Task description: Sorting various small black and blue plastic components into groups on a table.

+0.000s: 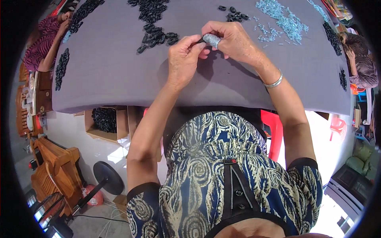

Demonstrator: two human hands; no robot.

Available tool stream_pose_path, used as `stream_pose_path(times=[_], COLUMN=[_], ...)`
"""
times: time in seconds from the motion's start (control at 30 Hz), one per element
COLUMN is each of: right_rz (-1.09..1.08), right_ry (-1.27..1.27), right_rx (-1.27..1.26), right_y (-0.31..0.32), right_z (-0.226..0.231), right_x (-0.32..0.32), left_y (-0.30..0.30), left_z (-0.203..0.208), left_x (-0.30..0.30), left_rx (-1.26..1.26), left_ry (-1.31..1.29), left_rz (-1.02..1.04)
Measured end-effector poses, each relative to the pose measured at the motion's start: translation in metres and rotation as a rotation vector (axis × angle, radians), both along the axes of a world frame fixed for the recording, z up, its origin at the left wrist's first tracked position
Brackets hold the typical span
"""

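Over the grey cloth of the table, my two hands meet at the fingertips. My left hand [182, 59] is closed in a pinch on a small black plastic part [201, 40], mostly covered by the fingers. My right hand [238, 43], its thumb covered by a silvery wrap [212, 40], presses on the same part from the other side with curled fingers. Nearest to the left hand lies a heap of black plastic parts [154, 35]. Beyond the right hand are some loose black pieces [237, 17] and a pile of small shiny bluish coils [283, 20] that look like springs.
The grey tablecloth [131, 87] ends just in front of my body. Rows of black parts [62, 68] run along the table's sides, where other people sit. Below the left edge stands a cardboard box [105, 137] of black parts. A red chair [273, 129] is beside me.
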State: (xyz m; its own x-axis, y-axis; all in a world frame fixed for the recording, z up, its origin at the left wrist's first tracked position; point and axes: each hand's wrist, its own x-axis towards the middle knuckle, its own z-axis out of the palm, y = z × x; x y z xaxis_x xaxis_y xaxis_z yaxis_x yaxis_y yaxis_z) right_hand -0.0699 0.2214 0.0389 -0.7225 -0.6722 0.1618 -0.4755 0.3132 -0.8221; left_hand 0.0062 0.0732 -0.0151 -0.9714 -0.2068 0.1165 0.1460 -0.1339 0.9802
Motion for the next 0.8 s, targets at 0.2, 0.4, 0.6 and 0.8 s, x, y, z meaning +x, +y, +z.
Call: stream_pose_path(times=[0.2, 0.4, 0.6, 0.8], right_rz=[-0.008, 0.014, 0.033, 0.063], right_ry=[0.064, 0.282, 0.527, 0.415], right_rx=[-0.043, -0.123, -0.161, -0.134], right_y=[-0.004, -0.001, -0.003, -0.008], right_z=[0.000, -0.008, -0.015, -0.018], right_x=[0.003, 0.002, 0.005, 0.010], left_y=[0.001, 0.003, 0.002, 0.003], left_z=[0.004, 0.009, 0.010, 0.018], left_x=[0.000, -0.001, -0.002, -0.002], left_rx=[-0.015, 0.048, 0.005, 0.137], left_ry=[-0.005, -0.015, -0.030, -0.034], left_rz=[0.011, -0.026, -0.018, 0.018])
